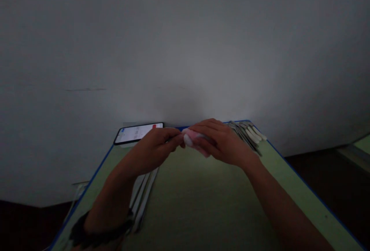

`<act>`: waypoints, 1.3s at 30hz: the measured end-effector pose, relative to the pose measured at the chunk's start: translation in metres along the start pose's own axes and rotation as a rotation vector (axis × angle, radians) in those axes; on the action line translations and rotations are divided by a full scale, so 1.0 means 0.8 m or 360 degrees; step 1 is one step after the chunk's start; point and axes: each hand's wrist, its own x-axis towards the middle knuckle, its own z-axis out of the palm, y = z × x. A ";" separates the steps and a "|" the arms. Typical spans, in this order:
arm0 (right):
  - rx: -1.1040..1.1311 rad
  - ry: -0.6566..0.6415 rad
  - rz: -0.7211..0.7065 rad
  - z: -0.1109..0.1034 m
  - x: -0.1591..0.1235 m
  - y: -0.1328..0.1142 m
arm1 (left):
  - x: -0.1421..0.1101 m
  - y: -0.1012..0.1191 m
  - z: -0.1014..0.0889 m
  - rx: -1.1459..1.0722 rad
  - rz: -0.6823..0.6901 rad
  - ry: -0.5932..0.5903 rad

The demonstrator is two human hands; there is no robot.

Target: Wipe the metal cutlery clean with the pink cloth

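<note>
Over the far part of the table, a small soft pink and white bundle (pixel 189 139), cloth-like or fuzzy, is between my two hands. My right hand (pixel 218 137) curls over it from the right, fingers closed around it, covering much of its surface. At its left end my left hand (pixel 162 143) pinches with thumb and fingers pressed together. Exactly what lies between the left fingertips is partly hidden. The room is dim, so the bundle's kind cannot be made out.
A phone (pixel 138 133) with a lit screen lies at the far left corner. Several long, flat pale strips (pixel 146 193) lie under my left forearm. Bundled grey and white strips (pixel 248 133) rest at the far right. The green table (pixel 202 204) has blue edging and meets a wall (pixel 185 50).
</note>
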 end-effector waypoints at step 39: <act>-0.0168 0.0542 -0.0059 -0.003 -0.003 0.021 | 0.002 0.004 0.007 -0.0772 -0.0254 0.0299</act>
